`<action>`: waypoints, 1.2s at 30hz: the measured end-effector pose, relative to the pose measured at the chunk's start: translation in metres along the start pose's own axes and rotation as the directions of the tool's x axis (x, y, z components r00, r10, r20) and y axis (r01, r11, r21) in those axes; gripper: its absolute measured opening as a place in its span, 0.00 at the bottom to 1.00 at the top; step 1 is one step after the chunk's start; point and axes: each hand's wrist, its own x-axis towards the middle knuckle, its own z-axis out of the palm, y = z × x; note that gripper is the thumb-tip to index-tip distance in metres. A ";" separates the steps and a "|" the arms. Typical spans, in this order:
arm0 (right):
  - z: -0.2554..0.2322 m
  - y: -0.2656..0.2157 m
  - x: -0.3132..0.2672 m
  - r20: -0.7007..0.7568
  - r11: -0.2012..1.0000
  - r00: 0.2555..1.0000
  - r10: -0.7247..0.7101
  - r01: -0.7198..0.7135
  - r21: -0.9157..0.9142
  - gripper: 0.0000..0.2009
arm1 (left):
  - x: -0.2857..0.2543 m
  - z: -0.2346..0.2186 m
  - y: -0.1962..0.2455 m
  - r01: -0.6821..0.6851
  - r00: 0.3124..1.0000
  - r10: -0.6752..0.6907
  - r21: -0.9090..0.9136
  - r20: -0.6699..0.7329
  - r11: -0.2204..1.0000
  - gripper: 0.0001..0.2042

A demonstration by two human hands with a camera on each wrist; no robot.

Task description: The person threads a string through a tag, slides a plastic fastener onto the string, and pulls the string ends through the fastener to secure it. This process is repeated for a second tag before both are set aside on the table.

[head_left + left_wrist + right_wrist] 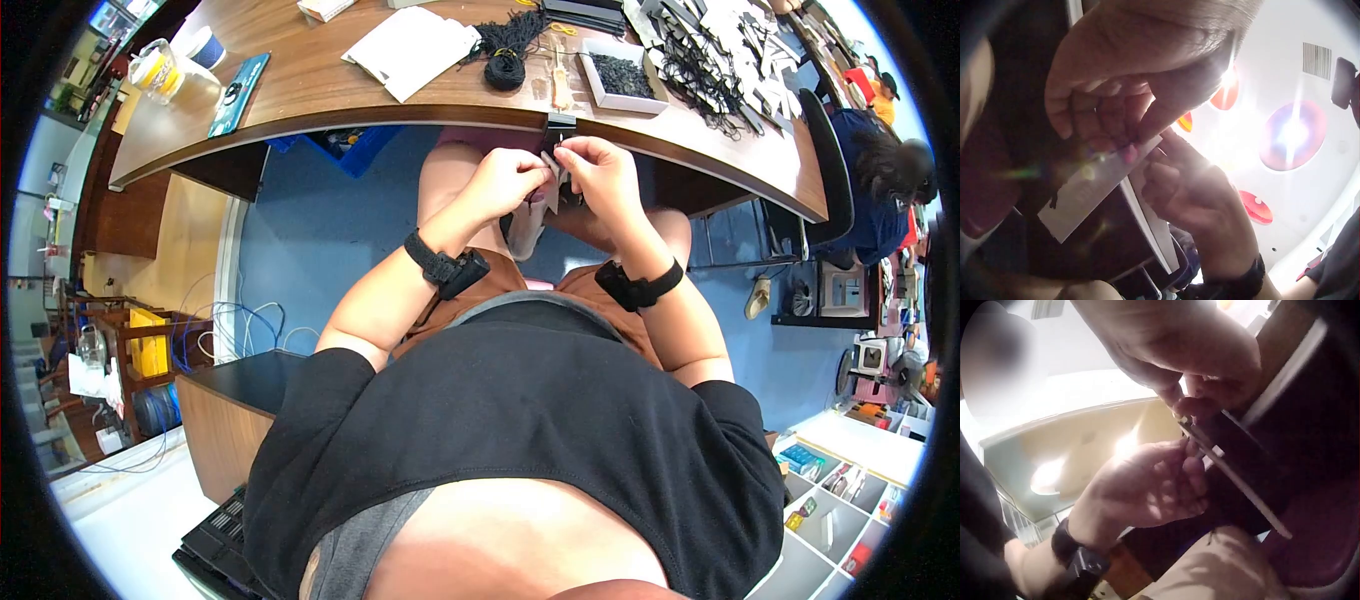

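A long white card tag (pixel 1085 194) hangs at a slant between my two hands, in front of the desk edge. In the right wrist view the same tag (pixel 1241 481) shows almost edge-on. My right hand (pixel 605 178) pinches its upper end between thumb and finger. The left hand (pixel 510 183) has thumb and fingertips pinched at that same end, close against the right fingers. A small dark bit (pixel 1184 434) shows by the left fingertips; I cannot tell what it is.
On the desk (pixel 300 80) lie a white packet (pixel 410 50), a black cord bundle (pixel 505 70), a white box of small black pieces (pixel 622 78) and a pile of tags with black cords (pixel 700 60). A cup (pixel 207 48) stands at left; another person (pixel 885 190) sits at right.
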 end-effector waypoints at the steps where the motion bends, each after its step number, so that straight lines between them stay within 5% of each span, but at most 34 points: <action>1: 0.001 0.004 0.003 -0.012 0.999 1.000 0.010 -0.009 0.037 0.07 | -0.001 0.002 0.002 -0.004 1.000 0.003 -0.032 -0.013 0.999 0.09; 7: -0.004 0.008 0.003 0.038 0.907 0.997 0.063 -0.073 0.415 0.05 | -0.006 -0.008 0.003 0.036 0.999 -0.038 -0.055 -0.039 0.998 0.08; 10: -0.016 0.018 0.008 0.382 0.353 0.917 0.115 -0.398 0.847 0.05 | -0.015 -0.020 0.006 0.082 0.996 -0.085 -0.078 -0.028 0.994 0.07; 14: -0.028 0.022 0.007 0.583 0.062 0.811 -0.053 -0.580 0.812 0.06 | -0.029 -0.034 0.021 0.152 0.987 -0.159 -0.192 -0.020 0.969 0.07; 19: -0.028 0.017 0.000 0.630 -0.062 0.776 0.020 -0.628 0.776 0.08 | -0.034 -0.038 0.030 0.134 0.988 -0.130 0.038 -0.084 0.990 0.08; 22: -0.030 0.016 -0.001 0.625 -0.043 0.771 -0.122 -0.633 0.773 0.11 | -0.034 -0.032 0.038 0.122 0.990 -0.121 0.015 -0.077 0.992 0.08; 25: -0.034 -0.002 -0.007 0.626 0.272 0.767 -0.141 -0.578 0.769 0.16 | -0.030 -0.017 0.051 0.087 0.990 -0.100 -0.128 -0.096 0.988 0.08; 26: -0.039 0.003 0.000 0.690 0.433 0.659 -0.299 -0.550 0.714 0.18 | -0.029 -0.011 0.058 0.085 0.989 -0.102 -0.151 -0.104 0.985 0.08; 27: -0.032 -0.018 -0.013 0.587 0.745 0.788 -0.184 -0.277 0.607 0.18 | -0.028 -0.005 0.061 0.084 0.988 -0.104 -0.174 -0.112 0.981 0.08; 28: -0.025 -0.022 -0.016 0.472 0.921 0.824 -0.312 0.141 0.362 0.18 | -0.025 -0.001 0.061 0.078 0.989 -0.104 -0.221 -0.109 0.972 0.09; 29: -0.017 -0.026 -0.018 0.343 0.882 0.835 -0.431 0.469 -0.034 0.18 | -0.022 0.003 0.058 0.072 0.989 -0.104 -0.267 -0.105 0.961 0.09; 30: -0.015 -0.036 -0.024 0.351 0.820 0.867 -0.353 0.467 -0.330 0.16 | -0.019 0.005 0.054 0.067 0.990 -0.103 -0.313 -0.101 0.947 0.09; 35: -0.009 -0.033 -0.024 0.229 0.624 0.842 -0.488 0.520 -0.583 0.11 | -0.018 0.003 0.052 0.243 0.968 -0.219 -0.681 0.123 0.690 0.10; 36: -0.009 -0.030 -0.023 0.194 0.682 0.839 -0.509 0.530 -0.503 0.10 | -0.020 -0.001 0.056 0.200 0.980 -0.168 -0.562 0.108 0.803 0.10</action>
